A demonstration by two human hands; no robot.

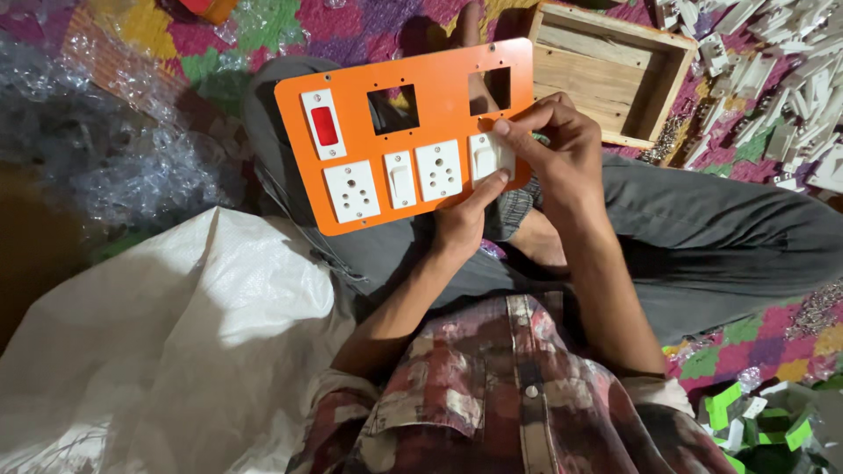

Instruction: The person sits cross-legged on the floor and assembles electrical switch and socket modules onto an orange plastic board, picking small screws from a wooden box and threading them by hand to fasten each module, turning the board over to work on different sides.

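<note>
Patchwork floor cloth lies under crossed legs; over the lap, an orange switch panel (pixel 413 132) is pinched by the left hand (pixel 461 219), while the right hand (pixel 562 149) clamps a white switch (pixel 487 158) into it.

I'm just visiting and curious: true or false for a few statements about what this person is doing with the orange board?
1. Both hands hold the orange panel. True: the left hand and right hand grip its right end.
2. The panel has a blue switch. False: its coloured switch is red.
3. Two square cutouts are unfilled. True.
4. The wooden box is full of parts. False: it looks empty.
5. Loose white parts lie at the upper right. True.
</note>
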